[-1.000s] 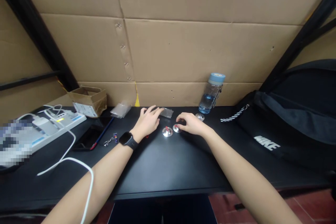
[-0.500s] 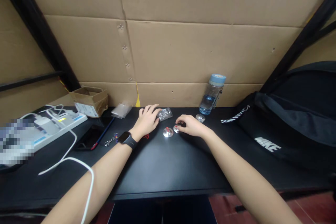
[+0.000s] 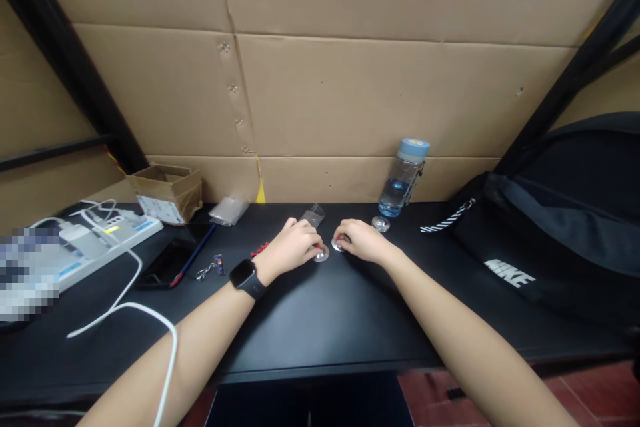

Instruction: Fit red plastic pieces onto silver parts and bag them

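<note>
Now the left hand (image 3: pixel 296 245) is bending over the left disc (image 3: pixel 323 254), the right hand (image 3: pixel 363 239) pinching the right disc (image 3: pixel 335 246)

The left hand's fingers are curling downward, close together, their tips covering the red top of the left disc; whether they are gripping it, I cannot tell. The right hand is holding thumb and fingers nearly closed around the red top of the right disc. Both discs are lying on the table (image 3: pixel 345 327), just beside each other, silver rims showing under the fingertips.

A watch (image 3: pixel 245 275) is circling the left wrist. Red bits (image 3: pixel 260 249) are lying just beside the left hand, and a clear packet (image 3: pixel 314 215) is sitting behind it, partly hidden. A third disc (image 3: pixel 381 224) is resting beyond the right hand, near the foot of the bottle (image 3: pixel 399 181), which is standing upright.

Farther left, a keyring (image 3: pixel 210 269) is lying near the phone (image 3: pixel 173 261), with clear bags (image 3: pixel 229 211) and an open box (image 3: pixel 170 193) sitting behind. A power strip (image 3: pixel 143 232) is stretching along the far left, and a white cable (image 3: pixel 173 340) is crossing the left forearm. A black backpack (image 3: pixel 560 213) is filling the right side, while cardboard (image 3: pixel 390 93) is backing everything.
</note>
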`<state>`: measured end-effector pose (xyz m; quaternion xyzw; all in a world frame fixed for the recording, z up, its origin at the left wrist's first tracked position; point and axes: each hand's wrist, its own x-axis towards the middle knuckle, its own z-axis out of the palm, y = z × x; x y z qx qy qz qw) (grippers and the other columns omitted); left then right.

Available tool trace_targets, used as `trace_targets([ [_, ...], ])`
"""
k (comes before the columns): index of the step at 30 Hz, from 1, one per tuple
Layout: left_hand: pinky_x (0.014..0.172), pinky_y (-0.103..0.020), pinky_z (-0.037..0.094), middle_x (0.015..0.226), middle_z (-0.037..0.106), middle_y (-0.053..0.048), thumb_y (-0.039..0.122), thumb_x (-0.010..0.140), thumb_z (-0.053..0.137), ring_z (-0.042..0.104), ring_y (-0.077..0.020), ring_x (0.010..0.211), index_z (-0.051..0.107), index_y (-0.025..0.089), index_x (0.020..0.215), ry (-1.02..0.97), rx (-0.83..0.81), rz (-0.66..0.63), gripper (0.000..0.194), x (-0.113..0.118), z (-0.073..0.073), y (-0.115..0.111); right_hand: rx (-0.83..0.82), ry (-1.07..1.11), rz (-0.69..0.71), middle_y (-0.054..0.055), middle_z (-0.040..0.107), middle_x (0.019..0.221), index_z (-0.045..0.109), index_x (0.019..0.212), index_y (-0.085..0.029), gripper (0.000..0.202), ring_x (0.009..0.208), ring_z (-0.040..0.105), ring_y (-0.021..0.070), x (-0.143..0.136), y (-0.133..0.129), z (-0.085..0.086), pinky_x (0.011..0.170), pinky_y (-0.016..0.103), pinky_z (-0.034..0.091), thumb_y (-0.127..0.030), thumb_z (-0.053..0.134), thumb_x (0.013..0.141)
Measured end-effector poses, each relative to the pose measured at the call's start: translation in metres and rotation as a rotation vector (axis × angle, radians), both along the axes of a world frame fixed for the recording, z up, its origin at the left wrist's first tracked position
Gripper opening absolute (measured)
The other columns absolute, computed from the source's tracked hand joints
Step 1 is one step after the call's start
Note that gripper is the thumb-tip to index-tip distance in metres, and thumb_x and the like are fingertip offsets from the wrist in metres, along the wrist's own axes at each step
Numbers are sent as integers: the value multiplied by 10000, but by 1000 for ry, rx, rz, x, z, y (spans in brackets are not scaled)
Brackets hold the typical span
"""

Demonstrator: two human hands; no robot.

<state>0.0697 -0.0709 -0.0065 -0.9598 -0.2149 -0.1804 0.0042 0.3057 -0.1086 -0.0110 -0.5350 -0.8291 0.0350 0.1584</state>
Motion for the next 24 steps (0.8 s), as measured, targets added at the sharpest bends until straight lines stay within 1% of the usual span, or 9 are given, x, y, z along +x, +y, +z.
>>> trace_targets([
  [5,836,-384,268,930,709,-21,290,979,584,552,-219,1023,693,230,902,-5,63,28,147,3,-3,0,47,-22,-19,43,725,915,754,869,-229,169,881,657,200,1,-2,6,787,281,455,-122,623,872],
  [8,840,-395,269,944,711,-31,257,985,563,545,-227,1038,672,217,891,-41,94,69,150,2,-1,-1,116,117,18,35,745,931,765,909,-233,159,890,662,192,-1,-3,12,824,285,465,-150,630,897],
  [12,849,-399,276,1005,712,-41,270,990,551,539,-234,1061,660,224,919,-180,75,167,138,-1,6,0,198,283,49,29,761,927,776,931,-237,134,853,653,181,-4,-4,18,808,292,474,-210,646,915],
  [14,870,-403,280,1007,708,-39,287,990,555,542,-233,1064,661,232,920,-269,56,224,138,-3,9,1,223,310,8,28,767,905,785,897,-242,129,838,648,190,-3,-3,18,798,307,472,-204,662,897],
  [16,893,-406,285,1035,694,-36,292,985,560,548,-230,1073,666,239,911,-362,38,287,140,-4,10,2,245,376,-70,30,773,891,794,875,-245,114,806,647,196,-1,-2,17,783,324,470,-218,683,875],
  [18,909,-406,297,1108,664,-39,298,976,572,549,-234,1101,679,249,912,-447,17,345,133,-3,9,3,219,530,-146,38,775,849,798,868,-235,100,741,650,197,-2,-1,16,748,333,475,-267,705,855],
  [20,926,-408,314,1185,624,-49,309,966,582,539,-244,1143,691,260,928,-516,-11,381,126,-2,9,2,143,779,-176,49,776,816,795,879,-213,142,715,667,202,-7,-1,15,732,338,490,-330,730,830],
  [22,949,-414,330,1226,594,-58,318,961,586,524,-254,1176,697,263,943,-562,-42,389,125,0,8,0,57,1040,-169,62,781,834,788,902,-194,216,752,691,215,-16,-2,13,737,338,506,-377,767,788],
  [24,975,-420,340,1235,582,-62,325,957,591,516,-258,1192,697,259,947,-599,-66,385,125,3,8,-3,-2,1218,-165,79,784,888,785,919,-183,289,806,701,224,-27,-4,10,739,335,513,-405,810,735],
])
